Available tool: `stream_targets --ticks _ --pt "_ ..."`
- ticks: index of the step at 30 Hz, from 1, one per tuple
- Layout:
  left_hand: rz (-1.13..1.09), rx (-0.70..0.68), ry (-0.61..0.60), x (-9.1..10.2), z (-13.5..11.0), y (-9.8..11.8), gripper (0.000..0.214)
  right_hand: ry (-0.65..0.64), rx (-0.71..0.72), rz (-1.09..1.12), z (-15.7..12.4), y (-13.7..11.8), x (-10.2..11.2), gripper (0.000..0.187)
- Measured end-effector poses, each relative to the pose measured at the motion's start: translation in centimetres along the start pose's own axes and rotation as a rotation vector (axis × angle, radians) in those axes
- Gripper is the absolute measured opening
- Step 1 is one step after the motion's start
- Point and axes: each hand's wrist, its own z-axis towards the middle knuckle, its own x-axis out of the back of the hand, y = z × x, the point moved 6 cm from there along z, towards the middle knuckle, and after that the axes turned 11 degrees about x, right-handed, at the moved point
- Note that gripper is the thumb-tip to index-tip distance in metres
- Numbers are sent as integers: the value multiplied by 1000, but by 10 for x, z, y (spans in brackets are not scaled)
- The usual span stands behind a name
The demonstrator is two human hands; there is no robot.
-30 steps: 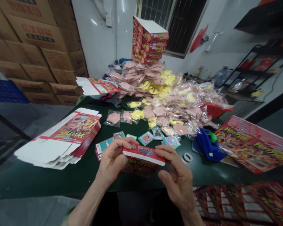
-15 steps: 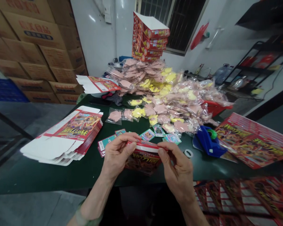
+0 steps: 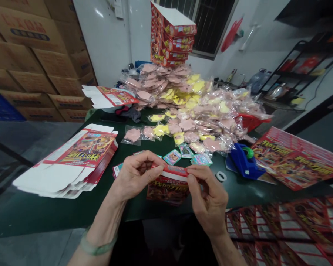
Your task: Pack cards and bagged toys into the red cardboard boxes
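Between my two hands is a red printed cardboard box [image 3: 168,188], upright at the near edge of the dark green table, its top edge with a white strip facing me. My left hand [image 3: 137,173] pinches the top left corner between thumb and fingers. On the right corner of the same edge, my right hand [image 3: 208,195] pinches in the same way. Just behind the box lie several small printed cards [image 3: 172,157], partly covered by my left hand. A white ring-shaped roll [image 3: 221,176] lies right of my right hand.
Flattened boxes [image 3: 80,151] are stacked at left. Bagged pink and yellow pieces [image 3: 188,125] heap up behind, below stacked red boxes [image 3: 172,37]. A blue tape dispenser [image 3: 245,162] stands right, beside printed red sheets [image 3: 296,159]. More red boxes [image 3: 288,229] fill the lower right. Cartons [image 3: 30,55] line the wall.
Both hands keep their pinch on the box's top edge, with only slight finger shifts. The view has shifted a little, so the surroundings sit slightly differently in the picture.
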Motion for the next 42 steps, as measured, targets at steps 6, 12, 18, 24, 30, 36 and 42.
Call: stream_targets --ticks 6,12,18,24,30,36,42 --pt "82 -192 -7 -3 -7 14 6 26 46 -20 -5 -9 1 21" --pt "288 -411 41 -4 -24 21 19 7 74 -40 -9 -8 5 25" --pt "606 -696 93 -9 -39 24 28 -9 124 -64 -13 -11 7 29" --pt "701 -787 118 -10 -55 18 25 40 243 -119 -29 -15 6 36" --pt "605 -755 249 -15 -55 0 36 64 307 -88 -40 -9 -2 35" --pt "486 -655 363 -27 -45 -11 50 215 251 -124 -42 -7 -22 43" --pt "495 -644 336 -29 -44 -9 30 280 230 -185 -46 -4 -34 45"
